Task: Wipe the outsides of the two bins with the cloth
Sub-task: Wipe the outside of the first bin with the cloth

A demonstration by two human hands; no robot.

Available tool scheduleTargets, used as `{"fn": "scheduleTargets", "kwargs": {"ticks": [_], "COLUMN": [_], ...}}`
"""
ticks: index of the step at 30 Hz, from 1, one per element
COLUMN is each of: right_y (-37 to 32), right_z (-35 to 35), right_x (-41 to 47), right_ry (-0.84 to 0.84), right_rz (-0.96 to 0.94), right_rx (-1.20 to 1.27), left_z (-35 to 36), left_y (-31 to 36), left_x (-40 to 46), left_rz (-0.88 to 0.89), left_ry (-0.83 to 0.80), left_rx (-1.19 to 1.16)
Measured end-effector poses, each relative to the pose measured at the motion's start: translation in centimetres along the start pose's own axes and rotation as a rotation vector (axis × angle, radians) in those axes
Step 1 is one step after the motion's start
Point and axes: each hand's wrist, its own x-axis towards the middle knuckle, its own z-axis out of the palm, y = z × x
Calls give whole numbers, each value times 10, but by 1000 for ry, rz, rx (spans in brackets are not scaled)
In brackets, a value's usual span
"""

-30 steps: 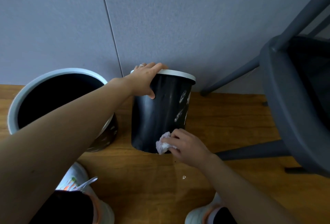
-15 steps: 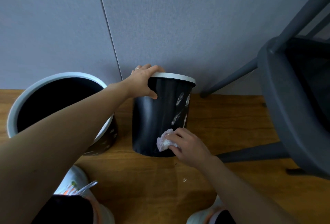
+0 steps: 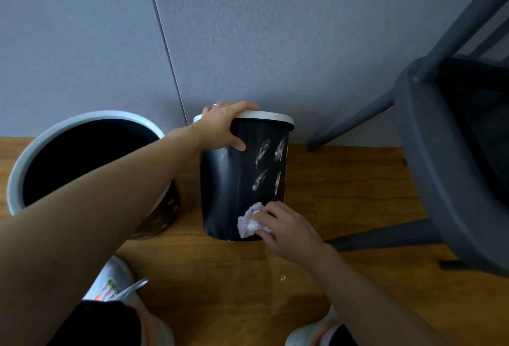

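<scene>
The right hand (image 3: 286, 231) pinches a crumpled pale cloth (image 3: 249, 223) in curled fingers and presses it to the lower front wall of the smaller black bin (image 3: 242, 177), just above its base. The left hand (image 3: 224, 125) is curled over this bin's white rim, thumb on the outer wall, steadying it; the bin looks tilted toward the person, though the wide lens makes this uncertain. This bin stands on the wooden floor (image 3: 344, 180) near its back edge, close to the grey wall (image 3: 248, 28). In my judgement the stroke should run upward through the white smears (image 3: 268, 166) on the right of the wall, with firm pressure and the rim grip maintained, the bin being turned to present fresh sections. Count: two bins, the larger grey-rimmed bin (image 3: 16, 169) to the left and apparently unattended; one cloth; several smears, at least four; one dark chair (image 3: 429, 139) at the right.
</scene>
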Motion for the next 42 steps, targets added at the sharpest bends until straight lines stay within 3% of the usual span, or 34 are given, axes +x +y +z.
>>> {"fn": "scheduleTargets", "kwargs": {"ticks": [11, 19, 21, 25, 28, 30, 34, 37, 39, 42], "right_y": [-3, 8, 1, -17, -18, -11, 7, 11, 8, 1], "right_z": [1, -34, -29, -8, -9, -16, -38, -43, -38, -23], "right_x": [3, 52, 45, 10, 6, 17, 58, 70, 61, 32], "right_ry": [-92, 212, 161, -145, -216, -153, 218, 334, 250, -24], "right_rz": [-68, 141, 147, -34, -98, -51, 224, 257, 179, 12], "right_rx": [-65, -60, -62, -85, -85, -104, -52, -39, -68, -120], "left_z": [2, -1, -1, -2, -1, -1, 1, 2, 2, 1], "left_y": [8, 2, 1, 2, 3, 3, 6, 9, 8, 7], "left_x": [6, 1, -1, -2, -3, -4, -5, -5, -4, -3], "left_rz": [91, 102, 103, 116, 125, 124, 127, 136, 140, 146], "left_ry": [-22, -6, -2, -6, -9, -8, 2, 10, 5, 1], "left_rx": [179, 225, 227, 231, 234, 237, 259, 269, 262, 262]}}
